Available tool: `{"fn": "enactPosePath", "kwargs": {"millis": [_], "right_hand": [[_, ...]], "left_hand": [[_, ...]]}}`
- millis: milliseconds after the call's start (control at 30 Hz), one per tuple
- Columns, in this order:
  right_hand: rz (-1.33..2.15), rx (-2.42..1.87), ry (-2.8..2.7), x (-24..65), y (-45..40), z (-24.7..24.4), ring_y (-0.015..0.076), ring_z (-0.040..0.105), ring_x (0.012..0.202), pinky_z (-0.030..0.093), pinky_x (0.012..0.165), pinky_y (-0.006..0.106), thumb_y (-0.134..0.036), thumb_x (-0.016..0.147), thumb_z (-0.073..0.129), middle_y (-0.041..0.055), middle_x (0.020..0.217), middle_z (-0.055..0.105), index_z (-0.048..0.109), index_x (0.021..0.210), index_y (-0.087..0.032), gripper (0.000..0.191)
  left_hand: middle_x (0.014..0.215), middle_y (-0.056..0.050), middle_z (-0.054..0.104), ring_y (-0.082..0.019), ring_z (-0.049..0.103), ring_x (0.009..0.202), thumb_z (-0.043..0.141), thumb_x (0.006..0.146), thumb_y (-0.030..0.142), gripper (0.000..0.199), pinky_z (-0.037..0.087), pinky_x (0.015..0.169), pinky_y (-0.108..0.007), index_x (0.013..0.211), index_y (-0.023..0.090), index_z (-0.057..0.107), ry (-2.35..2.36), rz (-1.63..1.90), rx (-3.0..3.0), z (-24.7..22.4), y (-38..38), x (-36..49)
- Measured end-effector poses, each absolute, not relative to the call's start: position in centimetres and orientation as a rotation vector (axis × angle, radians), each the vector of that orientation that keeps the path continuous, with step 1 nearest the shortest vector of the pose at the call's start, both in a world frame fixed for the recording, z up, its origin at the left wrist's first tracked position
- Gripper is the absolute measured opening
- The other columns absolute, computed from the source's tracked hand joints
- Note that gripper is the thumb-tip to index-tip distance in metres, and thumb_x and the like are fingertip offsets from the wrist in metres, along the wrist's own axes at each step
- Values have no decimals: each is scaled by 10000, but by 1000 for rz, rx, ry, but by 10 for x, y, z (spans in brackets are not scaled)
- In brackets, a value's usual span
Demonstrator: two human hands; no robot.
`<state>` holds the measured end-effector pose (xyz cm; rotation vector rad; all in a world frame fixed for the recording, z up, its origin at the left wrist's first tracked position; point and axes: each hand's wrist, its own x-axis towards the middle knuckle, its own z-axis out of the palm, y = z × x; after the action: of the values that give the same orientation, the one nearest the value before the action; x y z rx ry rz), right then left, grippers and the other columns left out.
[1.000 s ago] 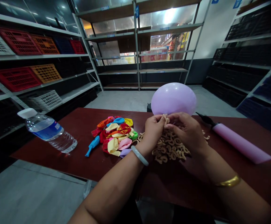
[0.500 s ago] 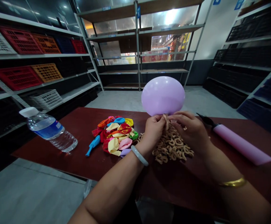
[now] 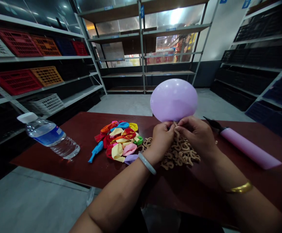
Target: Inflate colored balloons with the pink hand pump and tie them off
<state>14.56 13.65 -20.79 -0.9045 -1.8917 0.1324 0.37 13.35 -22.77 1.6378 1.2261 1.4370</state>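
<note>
An inflated purple balloon stands above the table, its neck end down between my hands. My left hand is closed in a pinch at the balloon's underside, a pale bangle round its wrist. My right hand, with a gold bangle on that wrist, pinches a tan band right beside the left fingertips, just under the balloon. The balloon's neck is mostly hidden by fingers. Below both hands lies a pile of tan looped bands. Left of it sits a heap of limp, many-coloured balloons.
A water bottle with a white cap stands at the left of the dark red table. On the right lies a pink balloon pump with a black nozzle. Shelves with plastic crates line the room.
My right fingers have closed in to a pinch beside the left ones under the balloon. The balloon has shifted slightly right.
</note>
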Motion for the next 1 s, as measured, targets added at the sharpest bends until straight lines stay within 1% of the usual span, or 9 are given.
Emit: {"fn": "enactPosePath", "kwargs": {"millis": [100,167,233,367,533,667,867,1000], "right_hand": [[143,-953,-1867,145,137,-210,170,595,740,449,704,312,-256,798,695,6,777,645,636,807,-203,80],[151,-988,-1861,144,137,-210,176,595,751,443,708,317,-269,809,679,13,782,653,644,798,-200,77],[179,-1024,-1862,143,137,-210,176,591,739,436,695,317,-279,820,660,18,775,653,646,794,-198,87],[196,-1018,-1855,142,138,-211,167,574,696,429,661,307,-276,839,622,19,733,624,613,773,-191,108],[76,-1002,-1774,139,140,-215,173,562,710,427,672,315,-271,858,585,28,747,605,583,784,-195,106],[-3,-1056,-1686,136,139,-216,180,548,718,422,685,326,-263,859,576,27,742,583,554,770,-205,108],[3,-1091,-1672,139,138,-214,180,537,735,417,697,329,-299,875,567,23,751,572,550,773,-206,139],[41,-1102,-1686,143,141,-217,184,549,741,423,687,331,-334,875,576,27,763,585,565,779,-202,164]], "left_hand": [[662,-30,646,-141,530,629,523,893,381,321,369,579,-242,762,142,693,1333,1420,1709,-228,133,3],[648,-36,632,-143,518,624,527,889,347,307,360,584,-251,707,147,673,1436,1419,1785,-228,134,2],[662,-43,637,-146,521,630,528,884,313,282,363,599,-258,699,152,667,1481,1427,1835,-229,135,2],[722,-47,667,-147,545,645,515,886,280,235,379,608,-256,791,153,689,1379,1420,1811,-228,135,2],[676,-22,645,-138,536,628,495,906,312,277,394,603,-245,824,146,702,1222,1409,1731,-223,133,3],[741,-35,677,-148,567,699,517,903,318,274,434,667,-246,825,141,712,1156,1469,1642,-219,129,6],[861,-51,728,-180,635,839,540,888,268,245,481,782,-274,978,149,734,972,1414,1601,-220,129,8],[839,-53,726,-183,635,795,555,878,283,246,481,751,-282,961,152,745,1048,1376,1652,-224,133,6]]}}
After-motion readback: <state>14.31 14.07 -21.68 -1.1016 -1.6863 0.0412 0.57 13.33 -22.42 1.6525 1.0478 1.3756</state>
